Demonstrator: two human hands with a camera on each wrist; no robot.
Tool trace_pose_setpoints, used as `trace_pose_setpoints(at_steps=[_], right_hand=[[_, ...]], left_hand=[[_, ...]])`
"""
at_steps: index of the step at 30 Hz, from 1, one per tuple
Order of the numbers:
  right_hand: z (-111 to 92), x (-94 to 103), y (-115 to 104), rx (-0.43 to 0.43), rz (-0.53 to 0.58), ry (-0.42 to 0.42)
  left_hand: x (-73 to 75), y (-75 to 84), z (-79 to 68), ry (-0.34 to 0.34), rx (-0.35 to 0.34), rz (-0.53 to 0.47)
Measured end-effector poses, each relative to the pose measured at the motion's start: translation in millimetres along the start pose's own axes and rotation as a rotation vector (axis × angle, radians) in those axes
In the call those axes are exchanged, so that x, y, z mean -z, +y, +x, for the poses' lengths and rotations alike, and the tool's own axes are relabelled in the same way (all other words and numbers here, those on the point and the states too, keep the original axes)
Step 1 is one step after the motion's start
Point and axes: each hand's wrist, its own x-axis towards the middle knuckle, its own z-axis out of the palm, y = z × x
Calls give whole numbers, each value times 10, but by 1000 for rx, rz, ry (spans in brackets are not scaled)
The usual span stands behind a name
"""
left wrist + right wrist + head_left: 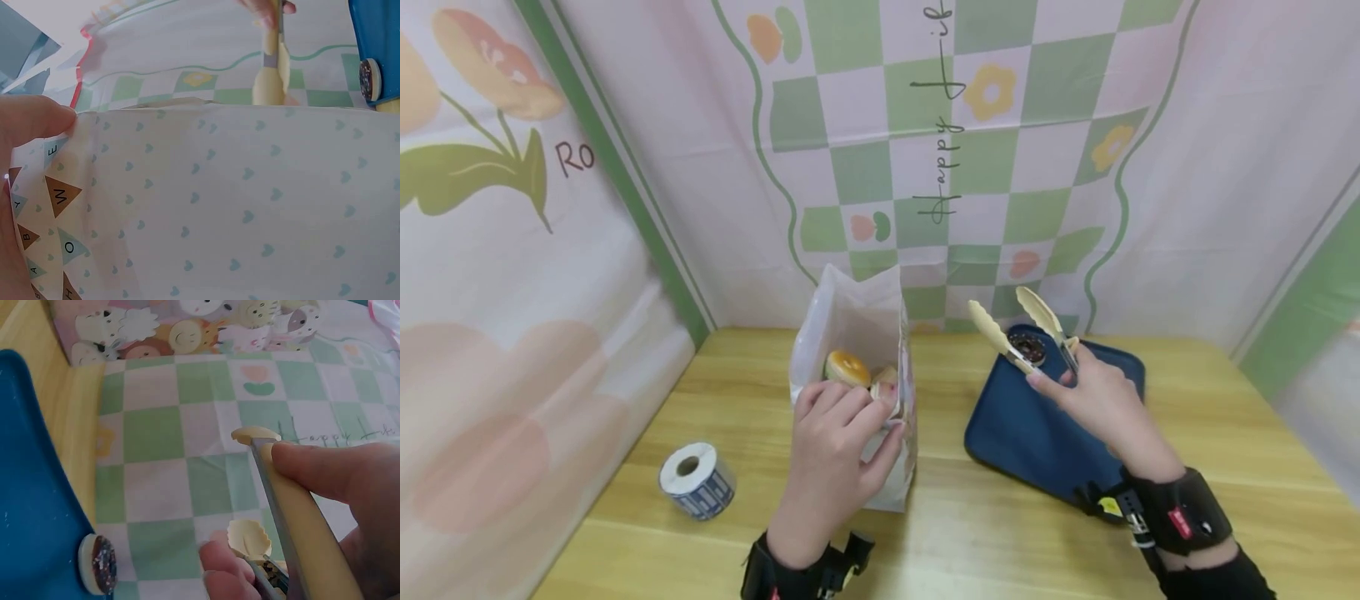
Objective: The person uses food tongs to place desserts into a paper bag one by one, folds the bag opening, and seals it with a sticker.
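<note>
At the near edge of an upright white paper bag (850,308), my left hand (842,437) pinches the rim between thumb and fingers. Inside the bag sit a bun (847,368) with a glossy golden top and other food pieces (884,388), partly hidden by the fingers. My right hand (1101,404) grips a pair of tongs (1000,337) with cream-coloured tips. The tong arms are spread apart with nothing between the tips. Behind them a chocolate doughnut (1027,348) with sprinkles lies on the blue tray (1037,433), near its far left corner.
A roll of labels (697,483) stands left of the bag on the wooden table (940,533). Patterned fabric (925,167) hangs behind the table's far edge, with more fabric (535,333) along the left side.
</note>
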Motion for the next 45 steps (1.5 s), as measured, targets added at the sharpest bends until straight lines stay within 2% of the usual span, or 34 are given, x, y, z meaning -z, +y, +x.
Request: trace_pose_setpoints(at_steps=[6,16,24,28,45], right_hand=[[86,-62,179,-13,-37,2],[149,-143,370,-69,-15,-14],[152,-281,567,-154,122,-121],[176,-366,647,-176,142,-135],[320,-572,889,-219,104,-150]], left_hand=[[-3,9,11,-1,1,-5],[-12,16,28,4,-6,-8],[-17,35,1,0,2,1],[-14,43,-8,14,2,5],[6,50,2,4,4,3]])
